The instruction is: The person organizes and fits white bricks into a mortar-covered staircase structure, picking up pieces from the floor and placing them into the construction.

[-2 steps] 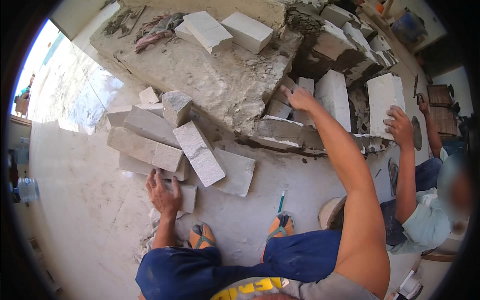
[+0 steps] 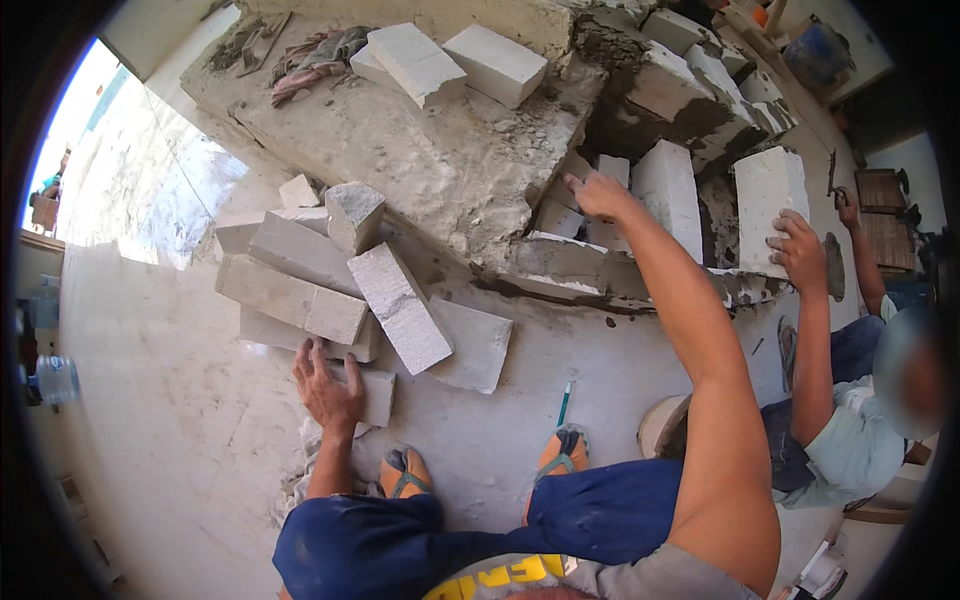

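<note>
My left hand [image 2: 330, 395] rests with fingers apart against a small pale block [image 2: 378, 400] at the lower edge of a loose pile of blocks [image 2: 290, 290]. My right hand [image 2: 600, 200] reaches into the recess beside the rough masonry slab [image 2: 460, 170], index finger extended, nothing visibly held; whether it touches the small blocks [image 2: 558, 215] there is unclear. To its right stand an upright white block [image 2: 668, 200] and another block [image 2: 770, 185], which a co-worker's hand [image 2: 800, 255] grips. The co-worker's other hand [image 2: 848, 208] holds a dark, thin tool.
The co-worker [image 2: 840, 450] crouches at my right. Two loose blocks [image 2: 495, 60] and crumpled cloth [image 2: 315, 65] lie on the slab. A green pencil-like stick [image 2: 565, 403] and a round container [image 2: 660, 420] are near my feet. Plastic bottles [image 2: 55, 380] stand at far left.
</note>
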The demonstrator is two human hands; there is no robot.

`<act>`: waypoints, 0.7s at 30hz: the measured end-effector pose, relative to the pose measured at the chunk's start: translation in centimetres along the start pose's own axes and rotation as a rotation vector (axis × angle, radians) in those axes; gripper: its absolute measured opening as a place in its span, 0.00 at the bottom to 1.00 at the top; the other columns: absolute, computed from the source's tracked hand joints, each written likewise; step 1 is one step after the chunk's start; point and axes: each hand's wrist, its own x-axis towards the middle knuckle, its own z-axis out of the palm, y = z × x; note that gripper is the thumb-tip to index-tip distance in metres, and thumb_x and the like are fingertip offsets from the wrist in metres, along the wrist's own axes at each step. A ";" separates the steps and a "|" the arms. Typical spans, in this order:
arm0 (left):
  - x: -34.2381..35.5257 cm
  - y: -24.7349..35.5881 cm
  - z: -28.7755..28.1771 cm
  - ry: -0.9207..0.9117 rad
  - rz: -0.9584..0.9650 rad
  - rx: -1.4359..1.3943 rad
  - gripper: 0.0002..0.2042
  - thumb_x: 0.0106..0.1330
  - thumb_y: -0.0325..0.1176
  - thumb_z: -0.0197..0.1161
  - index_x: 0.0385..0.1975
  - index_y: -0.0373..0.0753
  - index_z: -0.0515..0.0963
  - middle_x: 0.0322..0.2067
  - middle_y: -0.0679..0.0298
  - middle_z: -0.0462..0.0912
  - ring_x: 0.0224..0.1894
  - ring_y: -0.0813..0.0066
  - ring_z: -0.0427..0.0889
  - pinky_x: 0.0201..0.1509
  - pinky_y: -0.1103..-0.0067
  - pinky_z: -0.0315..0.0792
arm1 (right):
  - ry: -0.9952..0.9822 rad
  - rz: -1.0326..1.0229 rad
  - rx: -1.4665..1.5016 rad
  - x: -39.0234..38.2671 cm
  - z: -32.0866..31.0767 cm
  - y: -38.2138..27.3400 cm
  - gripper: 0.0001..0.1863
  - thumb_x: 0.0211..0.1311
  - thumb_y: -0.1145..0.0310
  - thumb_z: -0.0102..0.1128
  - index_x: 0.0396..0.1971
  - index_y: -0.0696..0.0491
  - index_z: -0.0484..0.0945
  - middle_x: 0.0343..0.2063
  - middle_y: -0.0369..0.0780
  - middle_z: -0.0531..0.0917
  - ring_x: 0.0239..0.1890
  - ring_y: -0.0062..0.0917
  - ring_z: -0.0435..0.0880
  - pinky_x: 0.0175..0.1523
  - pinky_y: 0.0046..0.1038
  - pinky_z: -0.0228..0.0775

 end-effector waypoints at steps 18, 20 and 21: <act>0.1 0.6 -0.5 -0.042 0.029 0.026 0.27 0.67 0.39 0.66 0.63 0.30 0.73 0.66 0.44 0.72 0.68 0.41 0.69 0.72 0.56 0.64 | 0.564 -0.277 0.014 1.9 -5.1 -26.6 0.44 0.69 0.39 0.60 0.79 0.41 0.60 0.66 0.58 0.72 0.69 0.49 0.68 0.73 0.47 0.60; -0.2 -0.6 -1.6 -0.027 0.018 0.066 0.28 0.67 0.39 0.66 0.63 0.30 0.73 0.66 0.44 0.72 0.68 0.40 0.69 0.72 0.56 0.64 | 0.373 -0.339 0.116 -0.7 -5.6 -26.0 0.42 0.71 0.42 0.57 0.81 0.39 0.57 0.65 0.57 0.74 0.68 0.51 0.69 0.74 0.50 0.62; -0.2 -0.7 -1.7 -0.023 0.022 0.067 0.28 0.67 0.39 0.66 0.63 0.30 0.73 0.66 0.44 0.72 0.68 0.40 0.69 0.72 0.56 0.64 | 0.374 -0.365 0.168 -1.7 -5.8 -24.7 0.41 0.72 0.43 0.56 0.80 0.40 0.57 0.65 0.57 0.74 0.67 0.51 0.70 0.74 0.49 0.62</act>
